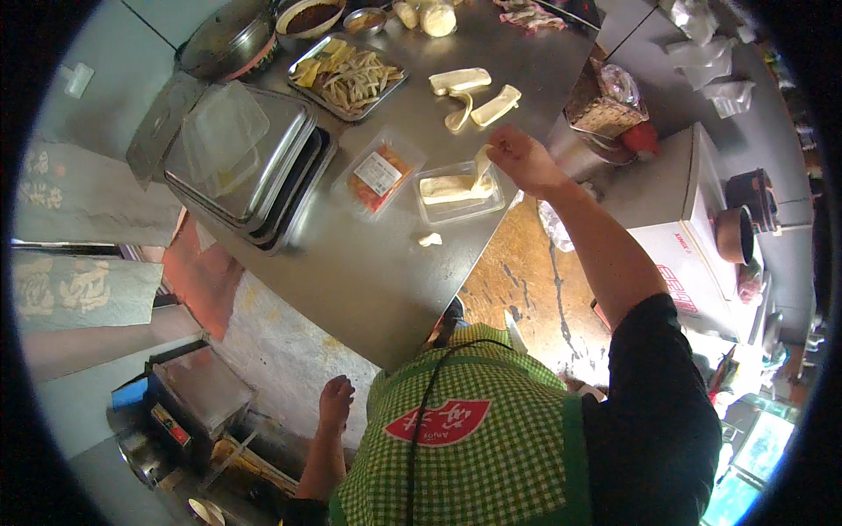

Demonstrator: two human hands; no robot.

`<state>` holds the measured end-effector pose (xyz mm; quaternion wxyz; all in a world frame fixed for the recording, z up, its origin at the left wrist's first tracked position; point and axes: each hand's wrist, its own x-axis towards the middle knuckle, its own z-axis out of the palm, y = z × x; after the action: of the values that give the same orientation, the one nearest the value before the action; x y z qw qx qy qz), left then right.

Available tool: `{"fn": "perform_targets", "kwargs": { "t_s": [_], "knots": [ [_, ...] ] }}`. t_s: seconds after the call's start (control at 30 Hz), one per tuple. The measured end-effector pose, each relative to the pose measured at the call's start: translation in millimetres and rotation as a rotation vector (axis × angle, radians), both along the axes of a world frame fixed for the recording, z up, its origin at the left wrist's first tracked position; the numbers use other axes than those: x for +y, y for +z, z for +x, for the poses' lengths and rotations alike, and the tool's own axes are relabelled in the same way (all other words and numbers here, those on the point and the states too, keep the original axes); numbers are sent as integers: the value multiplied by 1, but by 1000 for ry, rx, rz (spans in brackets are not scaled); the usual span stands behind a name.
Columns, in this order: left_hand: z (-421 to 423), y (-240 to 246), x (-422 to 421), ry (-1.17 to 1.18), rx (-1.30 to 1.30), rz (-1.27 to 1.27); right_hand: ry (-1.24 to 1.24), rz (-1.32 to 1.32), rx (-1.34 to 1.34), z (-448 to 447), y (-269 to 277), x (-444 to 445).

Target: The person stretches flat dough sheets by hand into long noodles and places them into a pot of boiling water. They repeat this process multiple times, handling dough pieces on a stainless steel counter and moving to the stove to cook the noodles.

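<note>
My right hand [523,161] pinches the upper end of a pale, soft food strip [483,172]. The strip hangs into a clear plastic tray [460,212], where another pale slab [447,189] lies. Further back on the steel table [342,283] are several more pale pieces [496,105], one of them curved. A sealed clear pack of orange-red food [365,191] with a label lies left of the tray. Nearer me is a small pale scrap [430,240]. Away from the table, my left hand [337,400] hangs low beside the green checked apron [454,394], fingers loosely curled; nothing shows in it.
Stacked metal trays [243,151] with clear plastic lids [227,125] stand left. Behind are a metal tray of sliced food [348,82], bowls [309,16] and a large pan [230,43]. Right of the table stand a basket [605,108] and a white chest appliance [664,197].
</note>
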<state>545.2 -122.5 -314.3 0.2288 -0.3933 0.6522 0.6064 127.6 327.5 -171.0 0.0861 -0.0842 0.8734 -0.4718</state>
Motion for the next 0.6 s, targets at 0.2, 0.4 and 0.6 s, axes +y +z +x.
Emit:
{"fn": "perform_targets", "kwargs": {
  "t_s": [0.2, 0.4, 0.6],
  "knots": [
    [-58, 47, 27, 91, 392, -88, 98, -367, 24, 19, 22, 2],
    [-133, 88, 59, -105, 707, 57, -150, -454, 144, 39, 63, -2],
    [-195, 117, 129, -511, 872, -2, -28, 48, 270, 118, 116, -59]
  ]
}}
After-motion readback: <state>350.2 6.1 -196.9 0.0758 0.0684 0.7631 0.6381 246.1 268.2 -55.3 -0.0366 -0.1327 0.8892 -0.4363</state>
